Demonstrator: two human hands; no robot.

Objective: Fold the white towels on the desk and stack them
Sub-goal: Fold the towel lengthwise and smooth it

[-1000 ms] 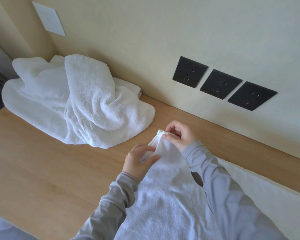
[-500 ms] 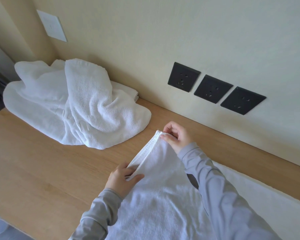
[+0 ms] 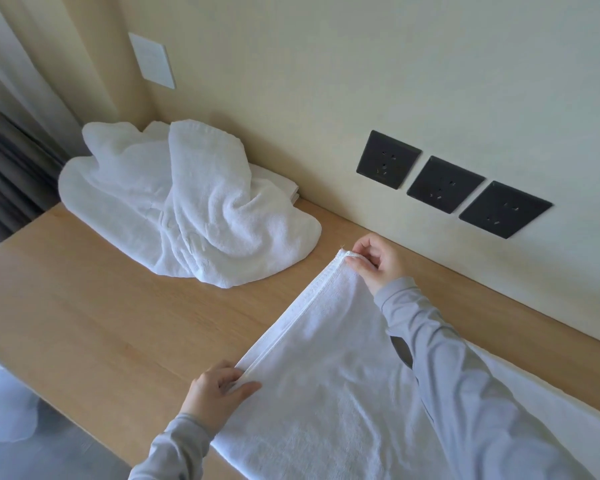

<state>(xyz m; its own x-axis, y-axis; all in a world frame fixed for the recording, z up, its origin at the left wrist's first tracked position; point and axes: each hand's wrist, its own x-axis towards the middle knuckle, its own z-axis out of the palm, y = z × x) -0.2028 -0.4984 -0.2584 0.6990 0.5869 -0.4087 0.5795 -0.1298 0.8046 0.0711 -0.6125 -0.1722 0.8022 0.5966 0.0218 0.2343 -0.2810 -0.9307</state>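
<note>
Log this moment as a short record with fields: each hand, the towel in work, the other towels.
towel in work: lies on the desk, doubled edge stretched between both hands
left hand: pinches the near end of that edge
right hand: pinches the far corner
other towels: crumpled heap at the desk's far left, unfolded

One head-worn wide-angle view looks forward and steeply down, close over the tabletop (image 3: 94, 306), toward the wall (image 3: 361, 64).
</note>
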